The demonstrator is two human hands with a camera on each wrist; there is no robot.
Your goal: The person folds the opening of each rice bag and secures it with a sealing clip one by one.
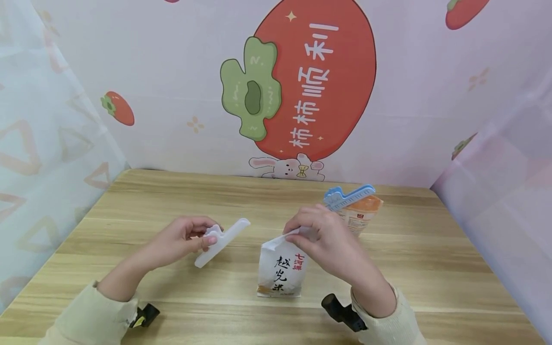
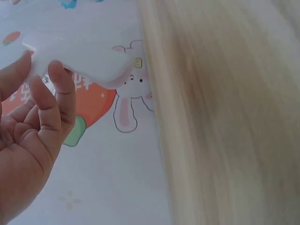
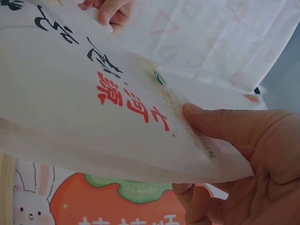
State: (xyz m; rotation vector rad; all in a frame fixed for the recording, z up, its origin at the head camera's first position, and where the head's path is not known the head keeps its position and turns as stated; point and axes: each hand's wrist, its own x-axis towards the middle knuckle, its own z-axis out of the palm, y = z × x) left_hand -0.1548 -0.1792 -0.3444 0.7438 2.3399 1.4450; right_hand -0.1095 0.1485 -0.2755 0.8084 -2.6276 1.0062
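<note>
A white bag-sealing clip point(image 1: 222, 243) is pinched between the thumb and fingers of my left hand point(image 1: 183, 242), held above the table and slanting up to the right. In the left wrist view the same clip point(image 2: 93, 61) shows pale and blurred at the fingertips. My right hand point(image 1: 329, 239) pinches the top edge of a small white rice bag point(image 1: 280, 268) with black and red characters, its base down at the table. The right wrist view has the thumb on the bag's printed face point(image 3: 93, 93) and the fingers behind it.
Behind my right hand stands an orange and white bag point(image 1: 364, 211) with a blue clip point(image 1: 350, 196) across its top. The wooden table point(image 1: 172, 191) ends at a printed backdrop cloth point(image 1: 185, 134). Black wrist devices point(image 1: 342, 312) sit by both sleeves.
</note>
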